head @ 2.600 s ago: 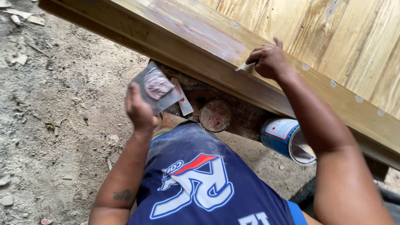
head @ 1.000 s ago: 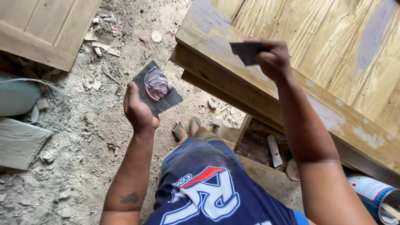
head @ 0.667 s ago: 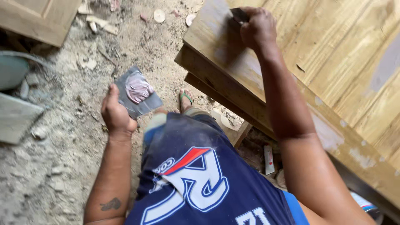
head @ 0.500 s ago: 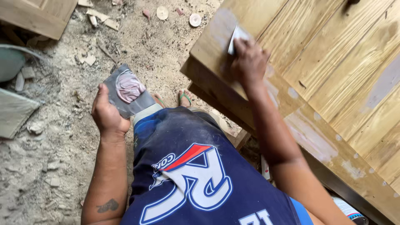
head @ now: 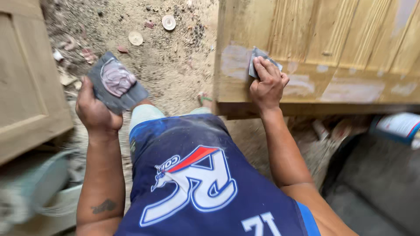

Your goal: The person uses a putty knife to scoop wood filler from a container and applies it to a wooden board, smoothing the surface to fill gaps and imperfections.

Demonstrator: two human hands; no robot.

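My right hand (head: 267,83) presses a small flat scraper blade (head: 258,59) against the near rail of a pale wooden door (head: 332,39) that lies flat before me. Greyish filler patches (head: 234,61) smear the wood around the blade and along the rail. My left hand (head: 94,111) holds up a dark flat board (head: 116,89) with a pinkish-grey lump of putty (head: 116,78) on it, over the sandy ground to the left of the door.
Another wooden door panel (head: 26,87) lies at the left. Round lids (head: 168,22) and scraps sit on the sandy ground (head: 170,61). A blue-and-white can (head: 398,126) lies under the door at right. A pale green container (head: 39,188) is at lower left.
My right hand went from under the door's edge up onto its top face and now drags the scraper along the near rail. The left hand stays raised with the putty board.
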